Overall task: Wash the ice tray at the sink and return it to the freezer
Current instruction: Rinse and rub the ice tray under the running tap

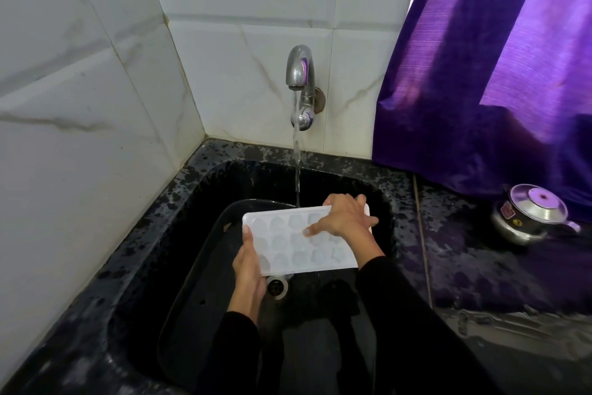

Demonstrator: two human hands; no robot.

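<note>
A white ice tray (288, 250) with several empty cells is held level over the black sink (153, 260). My left hand (248, 263) grips its left end, thumb on top of the rim. My right hand (344, 218) lies across the tray's far right part, fingers spread, the index finger pressing into one of the middle cells. A steel tap (299, 74) on the tiled wall runs a thin stream of water (297, 176) that falls at the tray's far edge. The freezer is not in view.
The steel drain (277, 286) shows just below the tray. A black speckled counter (480, 266) surrounds the sink; a steel lidded pot (531, 215) stands on it at the right, under a purple curtain (480, 74). White tiled walls close off the left and back.
</note>
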